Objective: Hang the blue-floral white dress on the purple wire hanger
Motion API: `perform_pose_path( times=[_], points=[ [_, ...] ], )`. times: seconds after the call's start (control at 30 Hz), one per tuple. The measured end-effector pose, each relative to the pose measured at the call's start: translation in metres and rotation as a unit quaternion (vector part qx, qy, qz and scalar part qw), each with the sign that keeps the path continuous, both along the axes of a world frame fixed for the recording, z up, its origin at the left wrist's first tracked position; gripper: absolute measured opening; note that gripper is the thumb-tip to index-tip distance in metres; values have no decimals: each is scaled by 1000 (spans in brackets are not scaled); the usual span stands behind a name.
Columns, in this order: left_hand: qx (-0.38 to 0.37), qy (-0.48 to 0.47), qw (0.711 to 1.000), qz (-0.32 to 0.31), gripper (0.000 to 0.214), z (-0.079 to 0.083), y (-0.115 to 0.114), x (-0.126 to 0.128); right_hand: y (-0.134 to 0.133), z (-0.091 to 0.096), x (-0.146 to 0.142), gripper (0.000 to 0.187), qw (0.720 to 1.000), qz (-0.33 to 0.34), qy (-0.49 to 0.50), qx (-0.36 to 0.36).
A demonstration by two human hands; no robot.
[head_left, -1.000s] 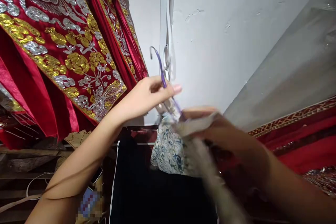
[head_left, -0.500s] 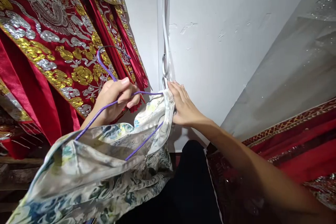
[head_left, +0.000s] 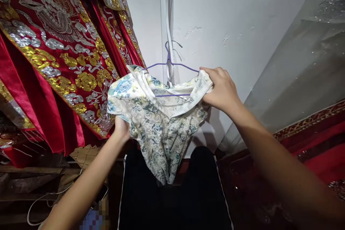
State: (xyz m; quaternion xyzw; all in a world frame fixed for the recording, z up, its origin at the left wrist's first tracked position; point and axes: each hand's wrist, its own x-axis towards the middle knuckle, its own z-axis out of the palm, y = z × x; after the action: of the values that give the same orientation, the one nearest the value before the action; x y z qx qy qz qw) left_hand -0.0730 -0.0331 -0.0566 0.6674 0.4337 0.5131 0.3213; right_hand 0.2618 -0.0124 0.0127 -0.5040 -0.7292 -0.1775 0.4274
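Note:
A cream garment point(head_left: 159, 118) with a blue and green floral print hangs on a purple wire hanger point(head_left: 172, 65) in front of me. My right hand point(head_left: 221, 90) is closed on the garment's right shoulder where it meets the hanger's end. My left hand point(head_left: 121, 129) is low at the garment's left side, gripping the cloth from behind; its fingers are mostly hidden by the fabric. The hanger's hook points up in front of a white strap point(head_left: 169, 25) hanging down the wall.
Red robes point(head_left: 54, 61) with gold and silver embroidery hang at the left. A white wall point(head_left: 229, 14) is behind. Red embroidered cloth point(head_left: 318, 140) under clear plastic lies at the right. My dark trousers point(head_left: 172, 205) are below. Wooden shelving and a cable point(head_left: 35, 201) sit lower left.
The garment was bunched low to the left with my left hand on the hanger. It now hangs upright and spread, the right hand at its shoulder and the left hand under its left side.

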Motion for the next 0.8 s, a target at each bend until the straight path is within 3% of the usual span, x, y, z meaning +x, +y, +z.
perform_pose_path(
  times=[0.17,0.27,0.33,0.4,0.43,0.5,0.57,0.6,0.67,0.73,0.8],
  points=[
    [-52,-194,971,126,90,-89,-27,22,-26,-31,-7,84,999,4,-25,-27],
    [-116,-227,959,121,71,-116,-32,37,-44,-44,-26,94,993,75,5,-90],
    [-129,-242,958,83,67,-120,-31,45,-57,-50,-40,81,960,203,39,-187],
    [-117,-252,959,60,69,-120,-29,52,-67,-60,-52,52,899,338,76,-268],
    [-115,-250,960,58,70,-120,-29,54,-71,-68,-56,36,877,374,106,-282],
    [-129,-238,961,62,72,-121,-30,57,-73,-93,-63,21,876,339,210,-270],
    [-144,-233,960,63,73,-122,-32,58,-68,-127,-69,35,883,219,309,-278],
    [-147,-235,959,55,73,-123,-33,58,-64,-145,-73,42,876,168,324,-315],
    [-149,-247,957,26,70,-122,-35,57,-55,-179,-82,48,838,166,316,-412],
    [-144,-254,956,4,66,-121,-36,56,-47,-203,-93,48,814,194,307,-453],
    [-98,-267,956,66,62,-122,-38,53,-45,-217,-102,47,804,206,314,-460]
  ],
)
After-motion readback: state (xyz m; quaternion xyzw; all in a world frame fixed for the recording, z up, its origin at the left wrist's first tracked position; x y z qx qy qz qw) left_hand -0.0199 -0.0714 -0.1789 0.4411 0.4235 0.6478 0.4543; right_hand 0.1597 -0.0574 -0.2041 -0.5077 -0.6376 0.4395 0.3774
